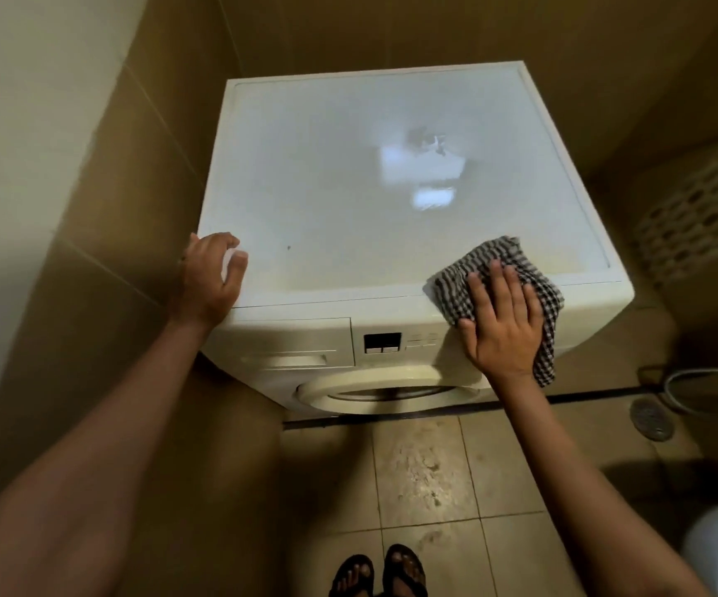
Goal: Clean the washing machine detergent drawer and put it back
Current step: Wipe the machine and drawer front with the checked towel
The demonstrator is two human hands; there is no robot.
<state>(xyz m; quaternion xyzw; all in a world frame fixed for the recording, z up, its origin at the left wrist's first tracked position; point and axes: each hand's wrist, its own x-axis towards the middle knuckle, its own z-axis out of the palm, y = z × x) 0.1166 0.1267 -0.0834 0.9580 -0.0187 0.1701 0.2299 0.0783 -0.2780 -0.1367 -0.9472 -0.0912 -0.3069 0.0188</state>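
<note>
A white front-loading washing machine (348, 209) stands in a tiled corner. Its detergent drawer (292, 344) sits closed in the front panel at the upper left, beside a small display with buttons (383, 342). My left hand (213, 275) rests on the machine's front left top corner, fingers curled and apart, holding nothing. My right hand (505, 323) lies flat on a black-and-white checked cloth (499, 269), pressing it onto the top's front right edge. Part of the cloth hangs down over the front panel.
The round door (374, 392) is below the panel. Brown tiled walls close in at the left and back. A perforated laundry basket (701, 209) stands to the right. A floor drain (649, 417) and a hose (710, 377) lie at the right. My sandalled feet (378, 573) stand on the tiles.
</note>
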